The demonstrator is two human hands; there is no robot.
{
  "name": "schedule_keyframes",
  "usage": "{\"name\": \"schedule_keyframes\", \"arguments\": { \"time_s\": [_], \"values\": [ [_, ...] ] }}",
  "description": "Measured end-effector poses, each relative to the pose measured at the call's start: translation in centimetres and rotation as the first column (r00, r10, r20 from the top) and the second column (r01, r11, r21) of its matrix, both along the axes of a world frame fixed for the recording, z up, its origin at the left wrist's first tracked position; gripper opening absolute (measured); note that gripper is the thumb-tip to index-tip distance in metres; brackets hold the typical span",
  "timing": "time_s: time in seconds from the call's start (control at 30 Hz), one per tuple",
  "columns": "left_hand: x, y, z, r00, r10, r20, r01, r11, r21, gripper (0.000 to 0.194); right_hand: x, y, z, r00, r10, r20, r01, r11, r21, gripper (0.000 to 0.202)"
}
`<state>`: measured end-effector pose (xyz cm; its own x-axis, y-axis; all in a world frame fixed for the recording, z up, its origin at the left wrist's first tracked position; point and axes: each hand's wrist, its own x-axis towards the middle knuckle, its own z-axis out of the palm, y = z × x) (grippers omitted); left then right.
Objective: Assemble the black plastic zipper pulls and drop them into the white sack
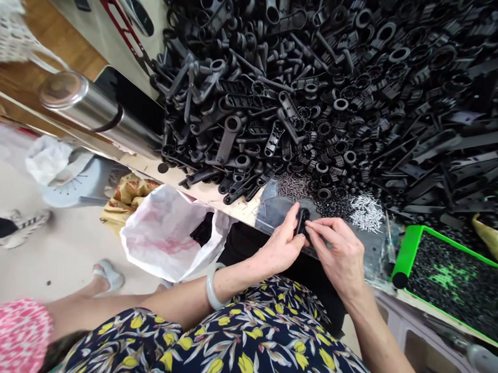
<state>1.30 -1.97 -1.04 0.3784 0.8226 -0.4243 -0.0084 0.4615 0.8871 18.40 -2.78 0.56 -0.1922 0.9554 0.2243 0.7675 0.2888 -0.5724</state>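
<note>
One black part (303,215) is held in the left grip (283,242), long axis aimed roughly forward; the right grip (342,254), pinched narrow, meets its right side, contents unclear.

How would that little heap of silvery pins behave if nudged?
The silvery pins would probably scatter, since they lie loose in a jumble. Each looks thin, so likely light and fiddly to pick up. Their shiny surfaces suggest they may slide easily.

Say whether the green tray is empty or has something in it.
Not empty: across the green tray spread small black pieces, with bright green bits among them. How deep they lie, I cannot tell.
</note>
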Motion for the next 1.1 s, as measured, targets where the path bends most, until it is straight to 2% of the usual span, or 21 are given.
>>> {"name": "schedule_keyframes", "arguments": {
  "time_s": [0.23, 0.47, 0.6, 0.77, 0.93, 1.1],
  "values": [
    [-0.1, 0.2, 0.6, 0.998, -0.055, -0.041, 0.056, 0.998, 0.021, 0.086, -0.1, -0.2, 0.2, 1.000, 0.003, 0.008, -0.003, 1.000, 0.017, 0.014],
    [-0.3, 0.5, 0.8, 0.992, -0.081, -0.093, 0.085, 0.995, 0.044, 0.081, -0.5, -0.2, 0.5, 0.958, 0.035, 0.284, -0.083, 0.984, 0.158, 0.017],
    [-0.2, 0.7, 0.8, 1.000, 0.009, -0.020, -0.009, 1.000, 0.001, 0.067, -1.0, -0.2, 0.8, 0.923, 0.073, 0.378, -0.148, 0.973, 0.175, 0.018],
    [0.1, 1.0, 0.8, 0.990, 0.117, 0.082, -0.108, 0.988, -0.107, 0.054, -1.3, -0.7, 0.3, 0.938, 0.071, 0.339, -0.139, 0.974, 0.181, 0.024],
    [0.1, 1.1, 0.6, 0.992, 0.113, 0.058, -0.108, 0.991, -0.078, 0.055, -1.3, -0.7, -0.3, 0.963, 0.022, 0.268, -0.072, 0.982, 0.176, 0.022],
    [0.0, 1.1, 0.6, 0.997, 0.079, 0.024, -0.078, 0.996, -0.045, 0.057, -1.2, -0.4, 0.0, 0.975, 0.003, 0.223, -0.043, 0.983, 0.176, 0.016]
  ]
}}
